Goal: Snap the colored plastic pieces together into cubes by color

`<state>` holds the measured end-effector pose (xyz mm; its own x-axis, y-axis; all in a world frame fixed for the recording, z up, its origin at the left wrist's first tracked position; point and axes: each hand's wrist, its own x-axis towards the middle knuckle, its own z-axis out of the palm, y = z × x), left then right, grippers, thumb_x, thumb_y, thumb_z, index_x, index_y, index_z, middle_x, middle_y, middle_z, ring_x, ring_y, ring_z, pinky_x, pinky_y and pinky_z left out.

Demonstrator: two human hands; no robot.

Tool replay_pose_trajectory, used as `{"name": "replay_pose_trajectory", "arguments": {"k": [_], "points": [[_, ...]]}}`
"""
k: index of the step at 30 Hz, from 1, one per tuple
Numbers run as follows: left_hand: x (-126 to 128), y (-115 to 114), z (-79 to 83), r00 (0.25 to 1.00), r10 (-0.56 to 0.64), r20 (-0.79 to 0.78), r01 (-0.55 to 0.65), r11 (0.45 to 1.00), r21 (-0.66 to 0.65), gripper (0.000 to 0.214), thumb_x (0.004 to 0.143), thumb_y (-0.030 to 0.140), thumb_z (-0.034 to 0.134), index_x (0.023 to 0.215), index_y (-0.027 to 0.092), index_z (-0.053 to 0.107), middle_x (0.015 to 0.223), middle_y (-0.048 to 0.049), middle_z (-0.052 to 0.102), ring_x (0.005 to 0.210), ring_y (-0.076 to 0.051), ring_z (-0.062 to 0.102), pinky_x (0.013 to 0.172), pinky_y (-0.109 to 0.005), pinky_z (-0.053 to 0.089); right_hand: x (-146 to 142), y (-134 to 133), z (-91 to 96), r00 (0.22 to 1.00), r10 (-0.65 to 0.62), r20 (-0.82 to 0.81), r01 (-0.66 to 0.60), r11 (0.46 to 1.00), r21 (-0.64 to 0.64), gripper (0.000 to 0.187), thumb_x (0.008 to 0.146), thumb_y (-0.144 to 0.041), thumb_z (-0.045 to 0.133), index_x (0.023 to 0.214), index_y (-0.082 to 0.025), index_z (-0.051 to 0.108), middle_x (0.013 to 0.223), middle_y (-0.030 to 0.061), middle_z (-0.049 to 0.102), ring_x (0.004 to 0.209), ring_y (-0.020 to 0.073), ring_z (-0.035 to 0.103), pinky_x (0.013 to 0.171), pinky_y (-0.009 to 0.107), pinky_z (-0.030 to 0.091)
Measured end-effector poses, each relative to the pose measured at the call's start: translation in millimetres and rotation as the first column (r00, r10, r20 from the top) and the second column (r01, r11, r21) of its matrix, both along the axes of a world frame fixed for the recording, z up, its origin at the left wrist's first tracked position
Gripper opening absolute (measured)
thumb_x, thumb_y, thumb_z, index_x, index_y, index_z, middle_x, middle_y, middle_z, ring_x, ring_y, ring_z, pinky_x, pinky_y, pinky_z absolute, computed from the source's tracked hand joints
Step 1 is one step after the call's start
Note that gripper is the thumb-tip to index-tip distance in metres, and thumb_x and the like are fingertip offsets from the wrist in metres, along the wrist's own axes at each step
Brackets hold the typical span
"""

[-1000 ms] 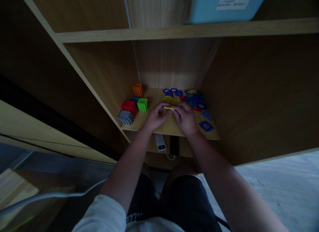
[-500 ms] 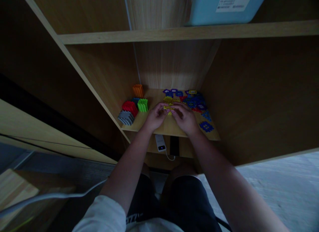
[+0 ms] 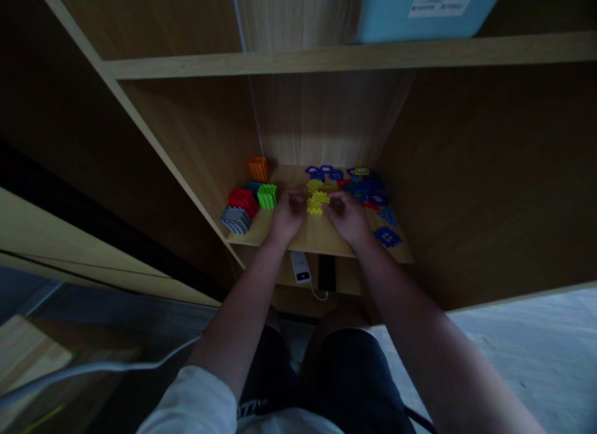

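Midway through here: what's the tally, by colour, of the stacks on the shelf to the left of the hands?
Orange stack: 1
Blue stack: 1, partly hidden
Green stack: 1
Red stack: 1
Grey stack: 1
Total: 5

Head-worn view, forward and down

The right hand pinches a yellow piece; from it, the left hand sits at eight o'clock, a green block at nine.
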<state>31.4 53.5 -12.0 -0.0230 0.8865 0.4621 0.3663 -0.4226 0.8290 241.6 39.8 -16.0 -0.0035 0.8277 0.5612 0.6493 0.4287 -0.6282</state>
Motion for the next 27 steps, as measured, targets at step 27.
{"name": "replay_pose_trajectory", "arguments": {"k": [27], "points": [[3.5, -3.5, 5.1, 0.995, -0.029, -0.095, 0.021, 0.996, -0.089, 0.030, 0.088, 0.002, 0.066, 0.111, 0.021, 0.066, 0.099, -0.0047, 0.078, 0.092, -0.021, 0.076, 0.086, -0.034, 0.058, -3.8, 5.1, -5.4, 0.996, 0.057, 0.065, -0.053, 0.997, -0.062, 0.032, 0.098, -0.037, 0.073, 0.128, -0.025, 0.070, 0.129, 0.0122, 0.080, 0.119, 0.0331, 0.074, 0.108, 0.052, 0.058]]}}
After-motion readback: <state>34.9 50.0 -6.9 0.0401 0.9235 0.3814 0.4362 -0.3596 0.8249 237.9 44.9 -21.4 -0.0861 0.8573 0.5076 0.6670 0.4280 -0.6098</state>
